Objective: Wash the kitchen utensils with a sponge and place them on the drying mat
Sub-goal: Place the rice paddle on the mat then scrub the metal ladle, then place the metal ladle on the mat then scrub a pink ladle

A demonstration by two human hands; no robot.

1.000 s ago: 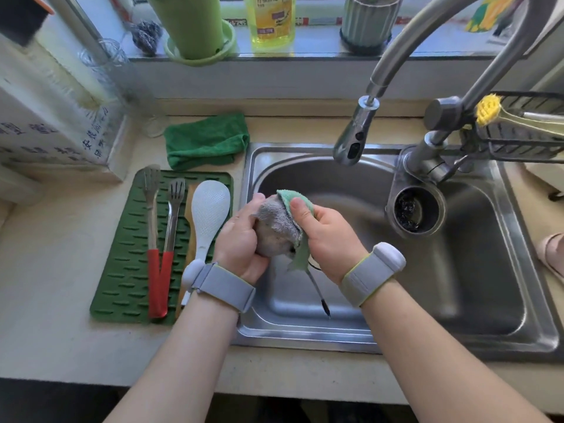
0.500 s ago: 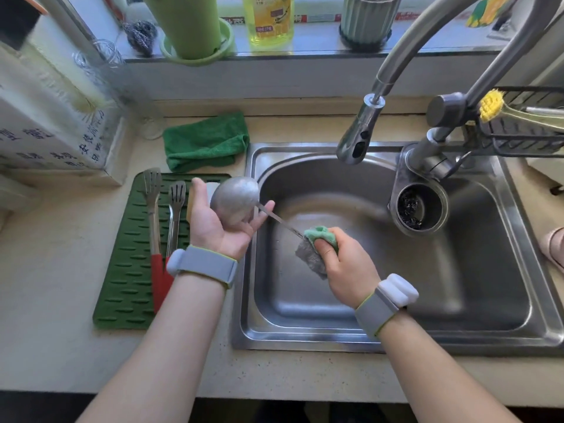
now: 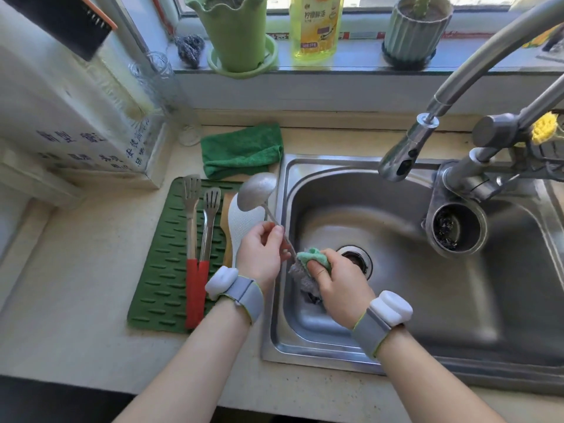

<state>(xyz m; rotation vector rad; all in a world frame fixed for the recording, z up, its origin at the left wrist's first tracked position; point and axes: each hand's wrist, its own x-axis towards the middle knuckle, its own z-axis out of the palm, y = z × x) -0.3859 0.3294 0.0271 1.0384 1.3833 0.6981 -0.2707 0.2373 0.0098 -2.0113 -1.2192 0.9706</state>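
tongs (image 3: 195, 239), a wooden spatula (image 3: 225, 221) and a rice paddle (image 3: 244, 221) lie on the drying mat (image 3: 158, 270); the ladle (image 3: 255, 192), pinched by the left hand (image 3: 262, 254) at the sink's (image 3: 305, 346) left rim, gets its handle scrubbed with the sponge (image 3: 311, 264) gripped in the right hand (image 3: 338, 288), so rinsing and placing likely remain.

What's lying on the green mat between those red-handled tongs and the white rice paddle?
A wooden spatula, lying between the tongs and the white rice paddle on the mat, seen in the head view.

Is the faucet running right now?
Looks off: no stream shows below the faucet spout, though the sink basin looks wet.
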